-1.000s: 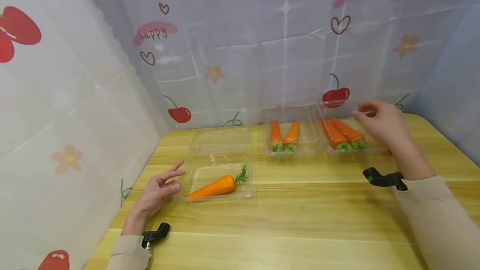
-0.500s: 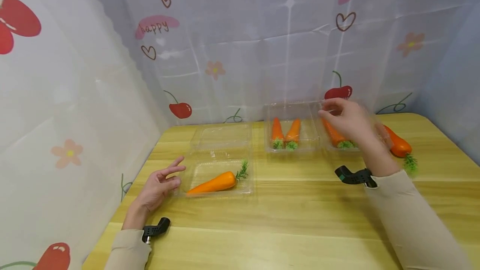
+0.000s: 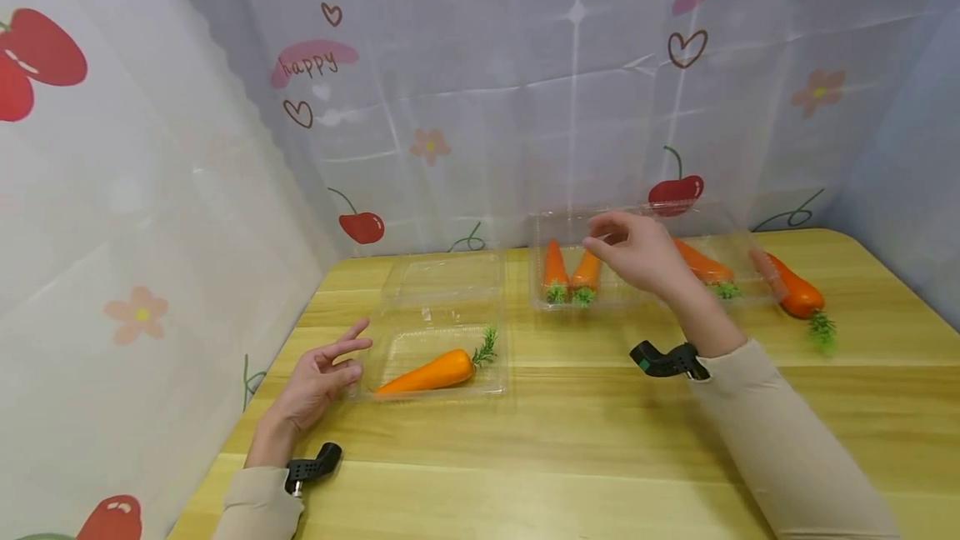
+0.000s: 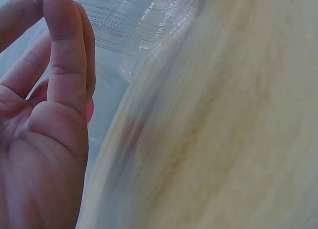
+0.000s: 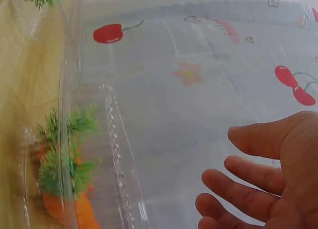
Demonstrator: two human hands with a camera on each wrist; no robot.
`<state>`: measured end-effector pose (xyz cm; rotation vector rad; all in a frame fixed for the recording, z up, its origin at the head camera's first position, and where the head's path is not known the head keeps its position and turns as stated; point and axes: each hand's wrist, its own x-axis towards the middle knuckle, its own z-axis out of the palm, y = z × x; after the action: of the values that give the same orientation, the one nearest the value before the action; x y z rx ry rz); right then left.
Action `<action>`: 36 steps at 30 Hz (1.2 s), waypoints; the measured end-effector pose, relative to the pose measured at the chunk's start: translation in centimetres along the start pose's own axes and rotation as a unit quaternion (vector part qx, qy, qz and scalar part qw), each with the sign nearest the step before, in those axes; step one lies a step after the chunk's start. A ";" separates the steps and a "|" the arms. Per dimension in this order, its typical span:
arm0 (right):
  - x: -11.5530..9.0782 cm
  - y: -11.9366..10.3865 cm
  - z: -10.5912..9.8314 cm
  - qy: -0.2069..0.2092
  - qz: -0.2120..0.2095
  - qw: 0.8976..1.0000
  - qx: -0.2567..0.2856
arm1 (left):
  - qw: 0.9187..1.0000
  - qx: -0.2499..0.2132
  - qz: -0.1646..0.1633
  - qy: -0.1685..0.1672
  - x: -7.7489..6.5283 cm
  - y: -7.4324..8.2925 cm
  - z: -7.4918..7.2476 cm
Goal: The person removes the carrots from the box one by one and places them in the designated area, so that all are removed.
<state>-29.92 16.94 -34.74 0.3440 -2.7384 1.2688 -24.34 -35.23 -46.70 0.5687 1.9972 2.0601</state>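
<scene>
My left hand (image 3: 318, 382) is at the left edge of an open clear plastic box (image 3: 491, 386), fingers loosely bent and fingertips right by its corner. One carrot (image 3: 431, 372) with a green top lies in this box, and the lid lies folded back behind. In the left wrist view the left hand (image 4: 54, 100) overlaps the ribbed plastic wall (image 4: 129, 30). My right hand (image 3: 637, 252) is over the back boxes, fingers loosely curved, nothing between them. In the right wrist view the right hand (image 5: 263, 179) hangs beside a lidded box (image 5: 112, 134) holding green-topped carrots (image 5: 72, 209).
A clear box (image 3: 536, 273) at the back holds two carrots. To its right a second clear box (image 3: 757, 277) holds carrots, partly hidden by my right hand. Another carrot (image 3: 798, 290) lies at the right on the wooden table (image 3: 570, 440). A printed curtain (image 3: 510, 148) hangs behind.
My right hand has moved left from the right-hand box toward the middle one, uncovering the loose carrot on the right. The left hand has hardly moved.
</scene>
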 end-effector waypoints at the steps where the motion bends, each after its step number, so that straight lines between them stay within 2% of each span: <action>1: 0.0 -0.1 0.2 -0.006 -0.003 1.000 -0.003 | 1.000 -0.001 -0.001 0.000 0.0 0.0 0.0; 11: 0.9 -1.3 2.9 -0.045 -0.052 0.998 -0.006 | 1.000 -0.003 0.001 0.002 0.1 0.1 -0.2; 19: 1.1 -2.5 4.9 -0.084 -0.098 0.992 0.016 | 1.000 -0.008 0.002 -0.001 0.1 -0.2 -0.4; 28: 1.3 -2.9 6.8 -0.147 -0.137 0.979 0.021 | 1.000 -0.011 -0.001 -0.001 0.1 -0.2 -0.3; 36: 1.3 -4.4 8.3 -0.215 -0.144 0.965 0.047 | 1.000 -0.011 0.009 -0.006 0.0 -0.3 -0.2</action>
<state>-30.08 7.67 -36.58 1.1033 -2.8126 1.3767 -24.47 -35.43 -46.96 0.5950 1.9673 2.0804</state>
